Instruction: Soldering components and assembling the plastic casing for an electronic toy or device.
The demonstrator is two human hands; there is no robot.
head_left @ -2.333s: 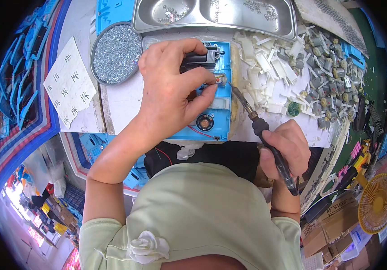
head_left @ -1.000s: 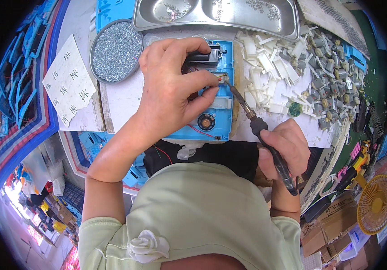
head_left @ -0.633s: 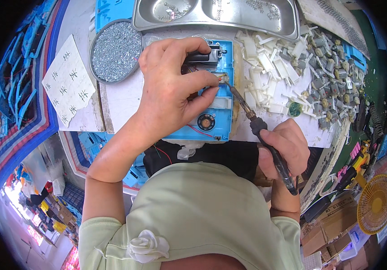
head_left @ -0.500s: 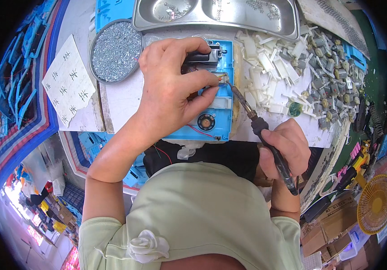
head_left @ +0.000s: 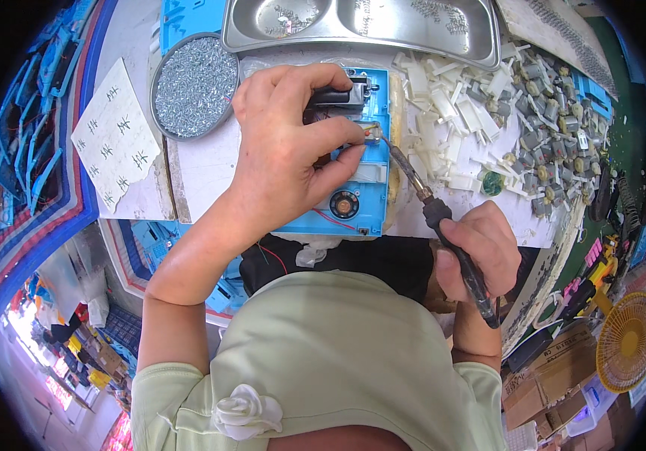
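Note:
In front of me lies a blue plastic housing (head_left: pixel 378 152) with a round black speaker (head_left: pixel 344 204), a black block (head_left: pixel 334 98) and a red wire (head_left: pixel 333 219) in it. My left hand (head_left: pixel 282 143) reaches over it from the left. Its thumb and index finger pinch a thin wire beside a small metal-tipped part (head_left: pixel 372 131), while the other fingers rest near the black block. My right hand (head_left: pixel 485 248) is wrapped round the dark handle of a soldering iron (head_left: pixel 436 212). The iron's tip points up-left and is at or very near that small part; contact is too fine to tell.
A round tray of small screws (head_left: pixel 194 86) stands at left, beside a marked paper sheet (head_left: pixel 116 135). Behind is a steel compartment tray (head_left: pixel 413 45). White plastic pieces (head_left: pixel 443 105) and small motors (head_left: pixel 556 128) are heaped at right. A yellow fan (head_left: pixel 629 342) stands lower right.
The soldering iron and my right hand have shifted slightly to the right, its tip still close to the small part. My left hand keeps its place and pinch.

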